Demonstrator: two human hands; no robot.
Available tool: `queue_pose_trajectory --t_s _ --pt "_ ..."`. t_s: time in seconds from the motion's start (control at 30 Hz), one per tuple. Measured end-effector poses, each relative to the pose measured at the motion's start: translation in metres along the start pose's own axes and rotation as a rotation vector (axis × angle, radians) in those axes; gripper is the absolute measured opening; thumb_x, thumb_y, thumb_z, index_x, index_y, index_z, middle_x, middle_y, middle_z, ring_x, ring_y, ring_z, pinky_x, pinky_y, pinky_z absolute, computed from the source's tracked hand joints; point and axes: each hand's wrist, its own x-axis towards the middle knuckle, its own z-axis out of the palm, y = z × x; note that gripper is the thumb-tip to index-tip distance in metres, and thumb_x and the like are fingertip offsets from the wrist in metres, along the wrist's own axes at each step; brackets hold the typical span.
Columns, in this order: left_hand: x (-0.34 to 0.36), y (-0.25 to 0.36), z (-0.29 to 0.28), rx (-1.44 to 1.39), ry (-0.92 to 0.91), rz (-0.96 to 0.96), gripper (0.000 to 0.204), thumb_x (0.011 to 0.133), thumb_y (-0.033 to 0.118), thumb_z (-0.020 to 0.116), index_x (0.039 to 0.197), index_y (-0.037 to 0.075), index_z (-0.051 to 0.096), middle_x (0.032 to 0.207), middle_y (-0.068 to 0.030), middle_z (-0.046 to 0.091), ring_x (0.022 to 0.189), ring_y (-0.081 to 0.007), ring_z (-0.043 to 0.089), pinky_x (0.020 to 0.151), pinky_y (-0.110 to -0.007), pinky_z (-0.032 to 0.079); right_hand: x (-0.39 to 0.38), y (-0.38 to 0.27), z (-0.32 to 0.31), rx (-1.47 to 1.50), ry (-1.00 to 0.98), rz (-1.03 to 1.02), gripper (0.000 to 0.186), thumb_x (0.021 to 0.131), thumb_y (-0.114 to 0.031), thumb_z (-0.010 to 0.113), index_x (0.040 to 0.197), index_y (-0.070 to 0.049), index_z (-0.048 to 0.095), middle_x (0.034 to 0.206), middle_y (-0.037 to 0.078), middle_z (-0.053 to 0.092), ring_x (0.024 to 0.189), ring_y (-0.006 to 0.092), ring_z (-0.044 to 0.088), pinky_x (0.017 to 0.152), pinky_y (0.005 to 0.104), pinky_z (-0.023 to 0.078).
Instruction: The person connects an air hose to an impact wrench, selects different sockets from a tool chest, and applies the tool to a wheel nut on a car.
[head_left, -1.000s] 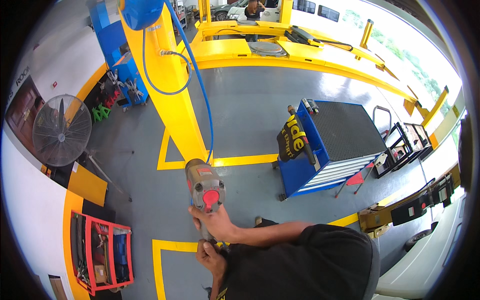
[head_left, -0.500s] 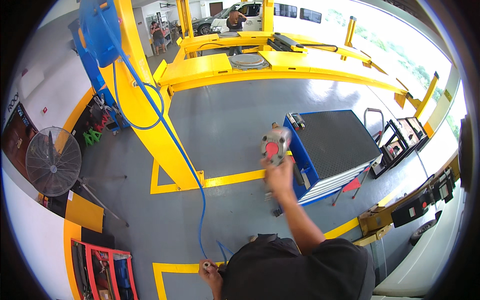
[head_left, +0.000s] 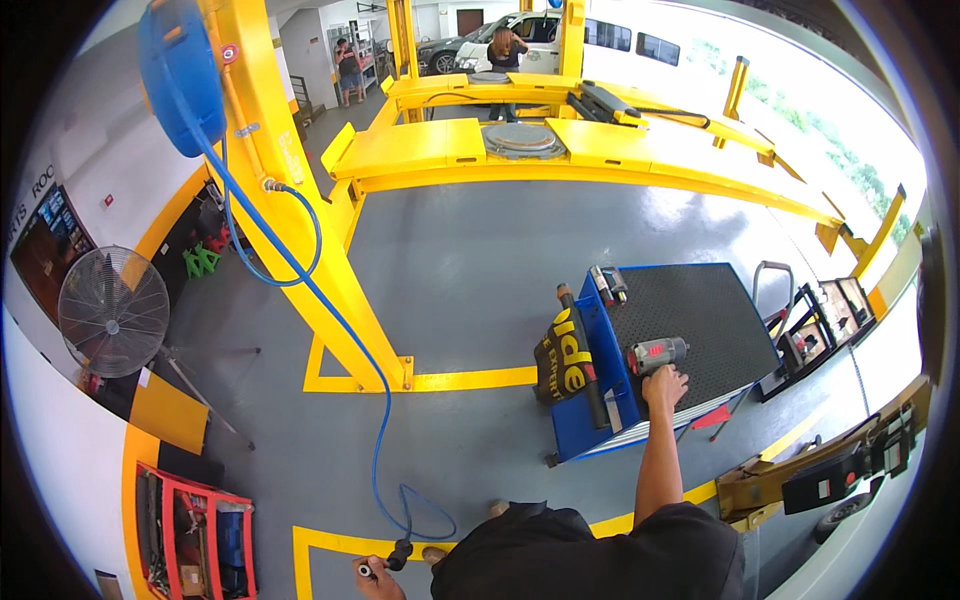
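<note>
Head view: the impact wrench (head_left: 661, 353) lies at 12 o'clock from the right hand (head_left: 664, 387), over the dark top of the blue tool cart (head_left: 715, 305). Its long axis runs roughly from 9 to 3 o'clock, red end at 9, nose at 3. The right hand is much the nearer and is at the handle, its grip loose with the fingers partly unfolded; whether it bears any weight I cannot tell. Far off at 8 o'clock, the left hand (head_left: 378, 582) has its grip closed around the hose end (head_left: 400, 554), from which the blue hose (head_left: 377, 450) trails towards 12 o'clock. Counted: one wrench, one cart, one hose; at least two small tools (head_left: 609, 285) at the wrench's 11 o'clock; one hanging cloth (head_left: 562, 365) at its 9; one fan (head_left: 112, 312), one red rack (head_left: 211, 545), two other people (head_left: 506, 50) beyond.
</note>
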Motion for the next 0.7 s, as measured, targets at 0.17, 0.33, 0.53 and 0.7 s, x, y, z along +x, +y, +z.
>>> queue_pose_trajectory --t_s 0.17,0.33,0.53,0.7 --pt "-0.002 -0.009 0.003 -0.074 0.064 0.031 0.033 0.103 0.028 0.054 0.089 -0.002 0.058 0.077 -0.0093 0.059 0.072 -0.0211 0.049 0.065 -0.039 0.044 -0.052 -0.108 -0.046 -0.175 0.132 -0.15 0.064 0.085 -0.028 0.07 0.135 0.008 0.05 0.144 0.03 0.043 0.135 0.0491 0.038 0.108 0.0606 0.037" --pt "-0.012 -0.005 -0.004 0.032 0.023 0.021 0.037 0.105 0.032 0.053 0.087 0.0 0.056 0.073 -0.0084 0.054 0.069 -0.0195 0.047 0.063 -0.037 0.043 -0.145 -0.335 -0.121 1.034 -0.322 -1.068 0.076 0.086 -0.043 0.076 0.144 -0.004 0.047 0.146 0.023 0.048 0.139 0.0373 0.042 0.116 0.0459 0.033" --pt "-0.026 -0.028 -0.029 -0.036 0.059 0.106 0.037 0.103 0.035 0.055 0.083 0.004 0.056 0.068 -0.0034 0.05 0.062 -0.0152 0.043 0.056 -0.034 0.039 -0.267 -0.524 -0.116 1.266 -0.587 -1.129 0.059 0.087 -0.042 0.076 0.122 0.001 0.058 0.111 0.021 0.064 0.106 0.0335 0.062 0.093 0.0401 0.047" --pt "-0.047 -0.054 -0.053 -0.182 0.243 -0.176 0.041 0.103 0.04 0.055 0.078 0.008 0.052 0.063 0.0022 0.043 0.054 -0.0096 0.032 0.049 -0.03 0.029 -0.35 -0.514 -0.07 1.323 -0.612 -0.89 0.041 0.097 -0.036 0.062 0.09 0.004 0.063 0.07 0.025 0.058 0.068 0.0388 0.059 0.066 0.0463 0.046"
